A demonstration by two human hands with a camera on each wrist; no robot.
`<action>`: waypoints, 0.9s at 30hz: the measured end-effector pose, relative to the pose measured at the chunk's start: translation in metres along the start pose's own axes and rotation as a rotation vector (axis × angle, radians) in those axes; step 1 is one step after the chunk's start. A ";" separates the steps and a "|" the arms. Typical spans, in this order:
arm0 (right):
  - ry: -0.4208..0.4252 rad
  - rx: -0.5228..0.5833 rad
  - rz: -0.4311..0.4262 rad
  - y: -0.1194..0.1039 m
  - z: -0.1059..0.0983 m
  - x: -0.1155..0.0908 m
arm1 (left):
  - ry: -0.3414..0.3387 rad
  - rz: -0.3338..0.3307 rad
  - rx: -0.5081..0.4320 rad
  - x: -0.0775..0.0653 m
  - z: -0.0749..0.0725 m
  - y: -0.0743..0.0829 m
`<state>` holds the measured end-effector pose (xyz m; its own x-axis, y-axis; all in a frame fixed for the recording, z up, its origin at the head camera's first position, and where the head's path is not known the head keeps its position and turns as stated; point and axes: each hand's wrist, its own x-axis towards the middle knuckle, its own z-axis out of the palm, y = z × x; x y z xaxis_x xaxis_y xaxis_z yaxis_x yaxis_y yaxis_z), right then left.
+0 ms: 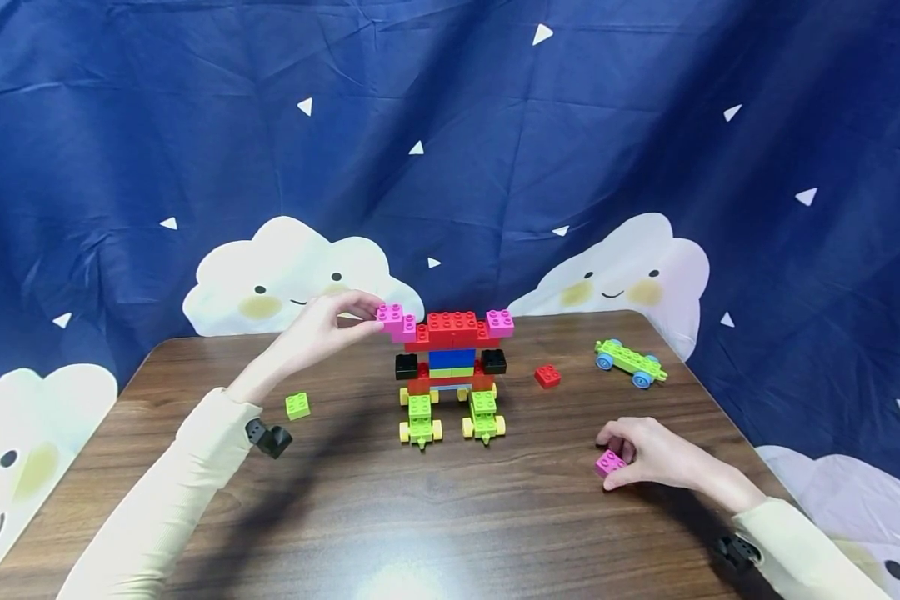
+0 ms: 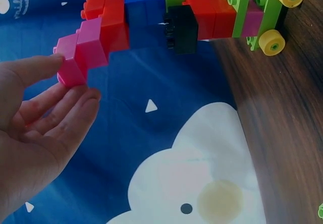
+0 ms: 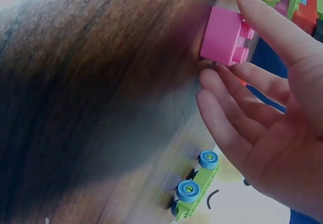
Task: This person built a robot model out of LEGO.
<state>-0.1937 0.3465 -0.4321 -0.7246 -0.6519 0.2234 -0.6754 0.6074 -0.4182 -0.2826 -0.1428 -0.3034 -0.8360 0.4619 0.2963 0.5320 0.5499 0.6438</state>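
A built figure of stacked bricks stands mid-table, with a red brick (image 1: 453, 325) on top, a blue layer (image 1: 452, 358) below and green wheeled bases (image 1: 420, 419) at the bottom. My left hand (image 1: 318, 333) pinches the outer pink brick (image 1: 390, 315) on the figure's left arm; the left wrist view shows the thumb on one side of this pink brick (image 2: 69, 62) and fingers below. Off to the right, low over the table, my right hand (image 1: 656, 454) holds a second pink brick (image 1: 610, 463) between thumb and fingers. Its studs (image 3: 242, 55) face the palm in the right wrist view.
Right of the figure lies a loose red brick (image 1: 547, 376), with a green wheeled base (image 1: 630, 362) on blue wheels farther right. A loose green brick (image 1: 297, 406) is near my left forearm. A blue cloth (image 1: 450, 167) hangs behind the wooden table (image 1: 330, 517).
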 end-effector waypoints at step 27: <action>0.011 -0.126 0.005 -0.023 -0.042 0.072 | 0.009 0.029 0.033 0.000 0.000 0.001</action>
<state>-0.2361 0.3045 -0.3693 -0.7287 -0.6446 0.2314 -0.6835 0.6628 -0.3058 -0.2822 -0.1422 -0.3023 -0.8215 0.4713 0.3210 0.5598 0.5594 0.6113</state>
